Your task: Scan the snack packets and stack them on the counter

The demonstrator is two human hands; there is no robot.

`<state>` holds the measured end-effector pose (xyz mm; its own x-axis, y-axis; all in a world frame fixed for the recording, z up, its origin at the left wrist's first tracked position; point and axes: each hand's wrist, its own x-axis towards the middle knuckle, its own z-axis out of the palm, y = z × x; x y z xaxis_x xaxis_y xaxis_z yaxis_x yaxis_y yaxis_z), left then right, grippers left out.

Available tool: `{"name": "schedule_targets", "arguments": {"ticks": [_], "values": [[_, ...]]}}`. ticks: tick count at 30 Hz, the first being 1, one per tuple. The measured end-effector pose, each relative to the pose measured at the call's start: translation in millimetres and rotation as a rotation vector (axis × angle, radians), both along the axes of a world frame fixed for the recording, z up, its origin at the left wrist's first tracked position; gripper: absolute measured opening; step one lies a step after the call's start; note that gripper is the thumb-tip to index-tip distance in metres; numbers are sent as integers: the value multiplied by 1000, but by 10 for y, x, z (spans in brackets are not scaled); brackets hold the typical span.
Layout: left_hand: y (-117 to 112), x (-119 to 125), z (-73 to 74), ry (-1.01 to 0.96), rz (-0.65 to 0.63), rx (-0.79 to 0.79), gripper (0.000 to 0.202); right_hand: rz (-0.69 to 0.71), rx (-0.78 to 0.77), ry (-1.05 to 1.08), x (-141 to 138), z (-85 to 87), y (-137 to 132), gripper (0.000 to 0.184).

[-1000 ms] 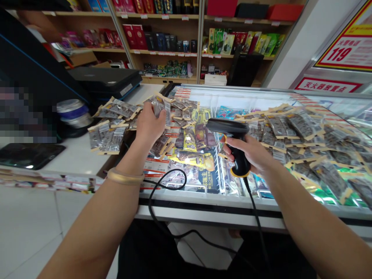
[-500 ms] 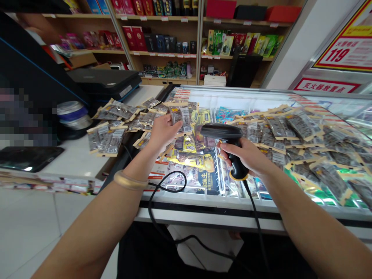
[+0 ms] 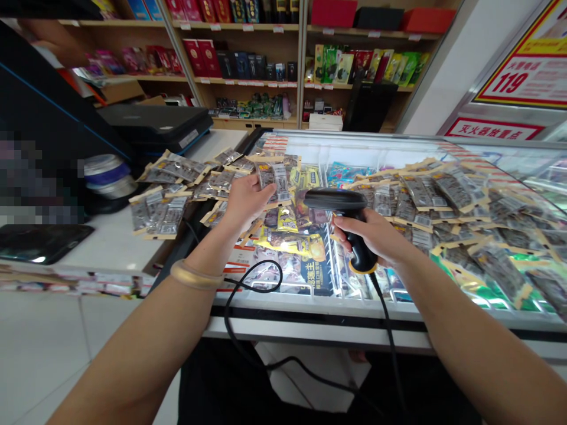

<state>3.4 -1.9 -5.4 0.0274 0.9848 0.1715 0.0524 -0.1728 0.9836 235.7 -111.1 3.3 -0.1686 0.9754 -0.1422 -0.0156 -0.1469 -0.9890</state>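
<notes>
Right hand (image 3: 374, 234): grip wrapped around scanner (image 3: 341, 202)
Left hand (image 3: 247, 200): grip pinching packet (image 3: 279, 176), left of scanner
Packet pile (image 3: 425, 192): scanner's right

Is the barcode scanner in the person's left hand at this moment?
No, the right hand grips the barcode scanner by its handle, while the left hand holds a tan-edged packet.

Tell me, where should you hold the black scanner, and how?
Probably best by the handle of the black scanner, wrapping it from the right, as the right hand does. The handle hangs below and is slim enough to curl around; the long head points left toward the packet, and the cord leaves the handle's bottom.
</notes>
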Motion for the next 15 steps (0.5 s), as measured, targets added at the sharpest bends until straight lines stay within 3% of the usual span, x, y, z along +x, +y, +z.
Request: {"name": "schedule_targets", "arguments": {"ticks": [5, 9, 12, 15], "values": [[27, -11, 12, 15, -4, 34, 36, -36, -21, 31, -30, 24, 2, 35], [34, 111, 116, -23, 74, -1, 58, -117, 19, 96, 68, 166, -58, 41], [10, 410, 256, -20, 34, -18, 70, -224, 83, 145, 316, 322, -174, 42], [-50, 902, 381, 29, -96, -14, 70, -342, 125, 159, 681, 444, -318, 42]]}}
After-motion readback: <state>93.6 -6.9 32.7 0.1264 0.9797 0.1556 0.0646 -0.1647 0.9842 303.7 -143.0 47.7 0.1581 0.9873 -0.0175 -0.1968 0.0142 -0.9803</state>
